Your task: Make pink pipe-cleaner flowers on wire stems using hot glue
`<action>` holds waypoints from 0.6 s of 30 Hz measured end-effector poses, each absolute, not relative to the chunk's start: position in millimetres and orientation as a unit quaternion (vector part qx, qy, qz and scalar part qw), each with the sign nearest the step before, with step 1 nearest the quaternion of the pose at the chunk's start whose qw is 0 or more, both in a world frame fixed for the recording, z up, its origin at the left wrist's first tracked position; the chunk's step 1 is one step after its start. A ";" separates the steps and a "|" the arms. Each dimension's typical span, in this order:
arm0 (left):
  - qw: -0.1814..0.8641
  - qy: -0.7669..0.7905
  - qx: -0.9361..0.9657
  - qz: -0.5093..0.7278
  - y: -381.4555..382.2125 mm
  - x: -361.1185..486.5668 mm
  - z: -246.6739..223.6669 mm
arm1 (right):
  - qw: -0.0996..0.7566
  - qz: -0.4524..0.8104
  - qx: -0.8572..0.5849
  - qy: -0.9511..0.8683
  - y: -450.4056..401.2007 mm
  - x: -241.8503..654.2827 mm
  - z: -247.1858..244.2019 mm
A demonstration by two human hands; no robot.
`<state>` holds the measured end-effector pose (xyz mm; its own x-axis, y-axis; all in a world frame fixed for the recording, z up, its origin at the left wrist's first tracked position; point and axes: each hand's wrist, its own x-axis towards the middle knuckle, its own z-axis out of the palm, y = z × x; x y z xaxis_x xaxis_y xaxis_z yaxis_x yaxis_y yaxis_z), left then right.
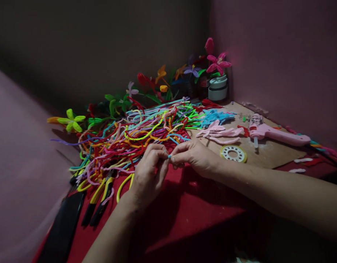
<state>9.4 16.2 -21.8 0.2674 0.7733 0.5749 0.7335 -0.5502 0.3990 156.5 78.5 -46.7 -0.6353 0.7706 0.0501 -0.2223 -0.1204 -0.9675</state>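
Note:
Both of my hands meet over the front of a heap of coloured pipe cleaners (141,128). A small light blue pipe cleaner piece (169,156) shows between the fingertips. My left hand (152,170) pinches it from the left, with its fingers curled. From the right, my right hand (194,157) pinches the same piece between thumb and forefinger. Most of the piece is hidden by the fingers. A roll of tape (233,154) lies to the right of my right hand.
Yellow-and-black pliers (98,202) and a black flat object (61,228) lie at the left. A pink glue gun (280,135) rests on a brown board (269,155) at the right. Pipe-cleaner flowers (219,64) and a pale green container (218,88) stand behind.

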 end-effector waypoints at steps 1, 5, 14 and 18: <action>0.039 0.498 0.769 0.400 15.0 12.5 -22.9 | 0.357 0.697 -0.241 -0.572 77.8 156.7 -46.6; 0.299 0.609 0.537 0.501 12.2 25.5 -25.6 | 0.399 0.567 -0.260 -0.672 73.1 158.2 -46.0; 0.481 0.558 0.416 0.533 21.4 21.7 -20.5 | 0.422 0.453 -0.265 -0.739 69.4 158.2 -49.7; 0.445 0.547 0.526 0.475 21.1 9.1 -15.3 | 0.374 0.566 -0.271 -0.683 72.9 160.0 -44.3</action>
